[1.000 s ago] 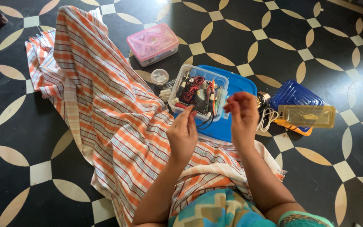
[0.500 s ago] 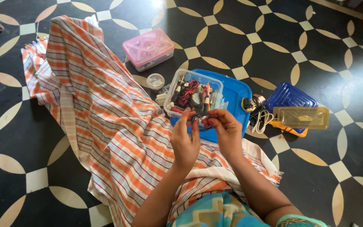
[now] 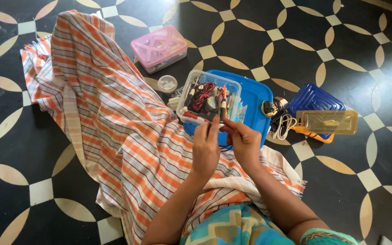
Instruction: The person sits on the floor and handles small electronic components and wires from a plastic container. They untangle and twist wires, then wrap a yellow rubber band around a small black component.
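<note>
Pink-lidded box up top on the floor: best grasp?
Grip the pink-lidded box across its two long side walls, from above. It sits flat and closed on the floor, apart from the striped cloth, so probably both sides are free.

Bare patterned floor lies open across the upper right of the frame and down the left edge, so a hand could pass there unhindered. The middle is crowded: a clear box of tools on a blue lid, a small round jar just left of it, and a pink-lidded box above. At right centre a blue case, a yellow case and cables block the way, while the striped cloth covers the left centre.
</note>
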